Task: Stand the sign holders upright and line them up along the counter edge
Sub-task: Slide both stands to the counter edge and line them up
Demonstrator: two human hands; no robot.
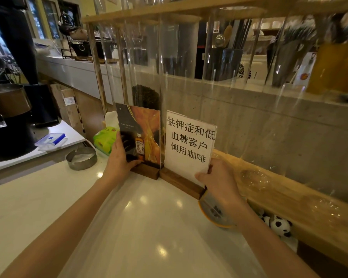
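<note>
Two sign holders stand upright, wood bases touching, at the back of the white counter [141, 217]. Left hand [119, 159] pinches the poster holder [143, 135] low at its outer edge; right hand [215, 177] clasps the notice holder [187, 145] likewise. Clear panels look stiff, slick and scratch-prone (top-heavy, probably), so grip nearer the blocks below the fingers.

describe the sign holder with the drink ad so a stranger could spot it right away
On the white counter, two sign holders stand side by side on wooden bases before the tall clear tubes. It is the one in the left hand: the drink-ad sign holder, dark and orange with a small bottle, unlike the white Chinese-text sign holder.
</note>
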